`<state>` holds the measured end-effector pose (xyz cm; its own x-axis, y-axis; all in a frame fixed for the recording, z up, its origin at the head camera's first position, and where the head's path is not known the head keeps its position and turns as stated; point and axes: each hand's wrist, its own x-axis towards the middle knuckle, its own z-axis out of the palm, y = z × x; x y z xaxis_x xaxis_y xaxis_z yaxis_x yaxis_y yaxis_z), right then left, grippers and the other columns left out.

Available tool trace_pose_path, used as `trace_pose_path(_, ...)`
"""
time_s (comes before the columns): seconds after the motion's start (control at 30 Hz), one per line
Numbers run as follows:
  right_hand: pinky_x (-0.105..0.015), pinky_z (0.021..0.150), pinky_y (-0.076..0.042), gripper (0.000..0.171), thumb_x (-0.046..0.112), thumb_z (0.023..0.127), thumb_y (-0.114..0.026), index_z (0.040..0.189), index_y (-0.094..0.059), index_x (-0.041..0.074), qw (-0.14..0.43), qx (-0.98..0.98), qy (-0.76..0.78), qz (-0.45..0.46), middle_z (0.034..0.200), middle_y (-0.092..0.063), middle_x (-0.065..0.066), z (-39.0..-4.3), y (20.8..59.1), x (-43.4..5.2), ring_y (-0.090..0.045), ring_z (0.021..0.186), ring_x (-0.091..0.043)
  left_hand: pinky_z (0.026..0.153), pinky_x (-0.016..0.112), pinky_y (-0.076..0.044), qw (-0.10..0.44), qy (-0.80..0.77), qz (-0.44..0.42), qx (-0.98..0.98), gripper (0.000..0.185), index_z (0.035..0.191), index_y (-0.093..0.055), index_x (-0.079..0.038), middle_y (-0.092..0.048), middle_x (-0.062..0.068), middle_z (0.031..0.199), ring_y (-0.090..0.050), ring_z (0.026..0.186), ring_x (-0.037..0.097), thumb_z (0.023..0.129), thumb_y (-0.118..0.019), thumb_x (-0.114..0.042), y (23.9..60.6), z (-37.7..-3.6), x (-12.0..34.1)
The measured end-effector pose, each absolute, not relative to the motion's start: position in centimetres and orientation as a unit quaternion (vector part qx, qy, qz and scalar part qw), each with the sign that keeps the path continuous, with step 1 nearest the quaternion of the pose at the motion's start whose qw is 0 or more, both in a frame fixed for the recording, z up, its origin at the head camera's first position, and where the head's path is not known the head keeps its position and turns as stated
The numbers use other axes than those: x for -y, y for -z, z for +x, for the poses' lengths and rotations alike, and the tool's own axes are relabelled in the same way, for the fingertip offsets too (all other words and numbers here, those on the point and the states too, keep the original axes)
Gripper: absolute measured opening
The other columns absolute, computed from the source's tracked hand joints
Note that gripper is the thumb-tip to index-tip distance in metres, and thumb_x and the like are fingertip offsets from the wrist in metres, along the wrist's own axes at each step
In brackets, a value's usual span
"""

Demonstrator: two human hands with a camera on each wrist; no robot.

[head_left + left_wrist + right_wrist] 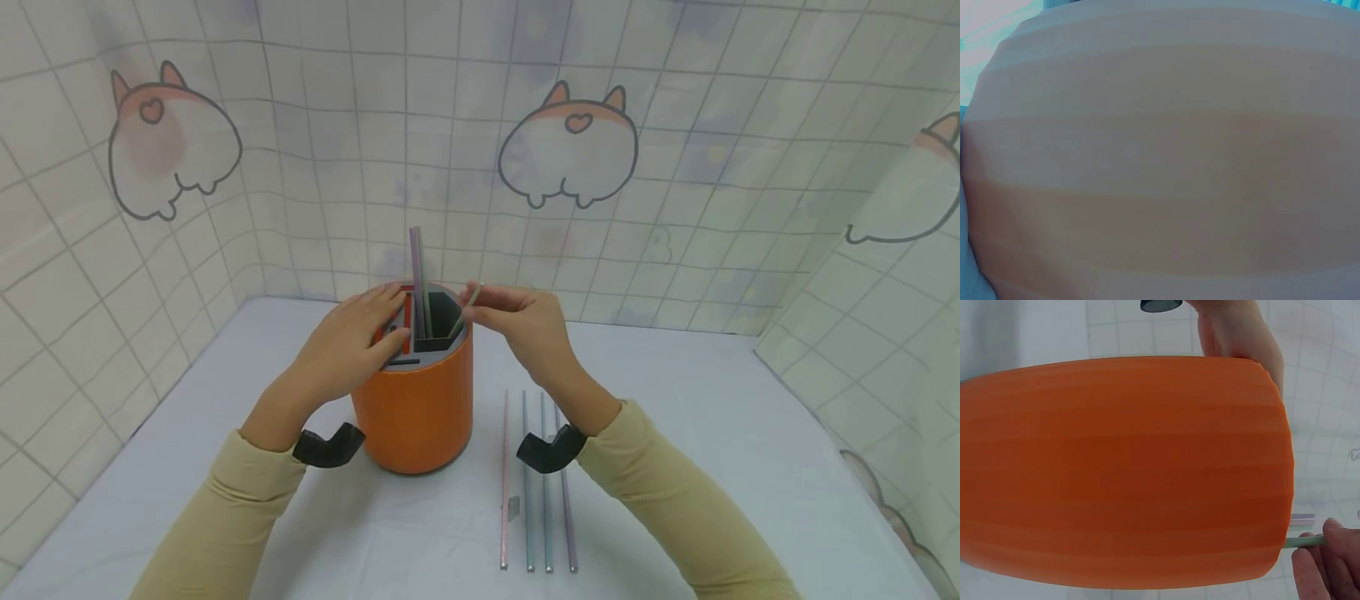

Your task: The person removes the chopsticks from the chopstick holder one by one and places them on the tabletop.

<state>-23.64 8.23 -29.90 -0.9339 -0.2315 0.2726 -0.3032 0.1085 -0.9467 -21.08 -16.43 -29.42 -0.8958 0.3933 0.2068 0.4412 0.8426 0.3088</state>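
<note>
Head view first: an orange holder (416,408) stands on the white counter (750,467), its grey top divided into compartments. The left hand (352,346) lies across the near left part of that top, fingers fairly straight and resting on it, gripping nothing. The right hand (525,325) pinches a pale green straw (465,308) between thumb and fingertips; the straw slants down into a dark compartment at the right of the top. Two straws (418,279) already stand upright in the holder, and something red shows in a left compartment. Four more straws (536,483) lie side by side on the counter just right of the holder, partly under the right wrist. Judging by this, the loading looks partway done: a few in, one going in, four left.

Left wrist view: only a blurred orange surface fills the frame, so nothing of the fingers can be told.

Right wrist view: the holder's ribbed wall (1122,469) fills most of the picture, and the fingers (1329,562) pinch the green straw's end (1302,541) at its rim.
</note>
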Motion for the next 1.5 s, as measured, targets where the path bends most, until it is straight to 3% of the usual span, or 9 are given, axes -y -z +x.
trace_pose_path(0.2, -0.033, 0.1, -0.056, 0.021, 0.014, 0.09, -0.074, 0.106, -0.077, 0.002, 0.071, 0.718, -0.663, 0.201, 0.101, -0.078, -0.002, -23.4, 28.9, -8.1, -0.07, 0.106, -0.015, 0.127, 0.053, -0.016, 0.067, 0.179, -0.222, 0.956, 0.06, 0.155, -0.031, 0.0, -0.027, 0.017, 0.164, -0.022, 0.153, 0.036, 0.106, -0.043, -0.033, 29.5, -21.0, 16.4)
trace_pose_path(0.4, -0.03, 0.095, -0.058, 0.021, 0.012, 0.087, -0.077, 0.104, -0.077, 0.0, 0.152, 0.692, -0.666, 0.232, 0.094, -0.078, 0.005, -22.6, 26.7, -8.3, -0.073, 0.099, -0.013, 0.127, 0.052, -0.015, 0.066, 0.176, -0.22, 0.957, 0.061, 0.155, -0.03, -0.001, -0.026, 0.016, 0.164, -0.021, 0.153, 0.035, 0.106, -0.043, -0.034, 29.5, -21.1, 16.5)
trace_pose_path(0.7, -0.034, 0.085, -0.062, 0.022, -0.008, 0.083, -0.074, 0.102, -0.07, -0.018, 0.232, 0.603, -0.707, 0.286, 0.087, -0.077, 0.008, -21.2, 23.8, -8.6, -0.076, 0.087, -0.012, 0.127, 0.051, -0.015, 0.067, 0.178, -0.221, 0.956, 0.061, 0.155, -0.029, 0.0, -0.025, 0.016, 0.164, -0.021, 0.154, 0.035, 0.106, -0.042, -0.034, 29.5, -21.1, 16.7)
trace_pose_path(0.97, -0.033, 0.082, -0.062, 0.021, -0.009, 0.082, -0.074, 0.101, -0.071, -0.017, 0.297, 0.565, -0.708, 0.301, 0.088, -0.078, 0.003, -20.0, 22.0, -9.7, -0.077, 0.086, -0.016, 0.128, 0.051, -0.014, 0.06, 0.183, -0.219, 0.957, 0.061, 0.155, -0.029, -0.001, -0.024, 0.015, 0.165, -0.019, 0.154, 0.034, 0.106, -0.042, -0.034, 29.5, -21.0, 16.6)
trace_pose_path(1.27, -0.034, 0.074, -0.063, 0.019, -0.01, 0.079, -0.077, 0.097, -0.075, -0.011, 0.326, 0.495, -0.761, 0.263, 0.085, -0.077, -0.011, -19.2, 19.8, -11.5, -0.077, 0.078, -0.022, 0.127, 0.051, -0.015, 0.06, 0.183, -0.218, 0.957, 0.06, 0.155, -0.028, -0.001, -0.024, 0.016, 0.165, -0.02, 0.154, 0.035, 0.106, -0.042, -0.032, 29.3, -20.9, 16.5)
trace_pose_path(1.5, -0.035, 0.075, -0.062, 0.028, -0.005, 0.073, -0.083, 0.098, -0.074, -0.013, 0.293, 0.47, -0.81, 0.193, 0.082, -0.076, -0.017, -19.3, 19.0, -14.1, -0.076, 0.074, -0.026, 0.127, 0.051, -0.015, 0.065, 0.184, -0.219, 0.956, 0.06, 0.155, -0.029, -0.001, -0.025, 0.016, 0.164, -0.02, 0.154, 0.034, 0.106, -0.042, -0.033, 29.3, -20.7, 16.6)
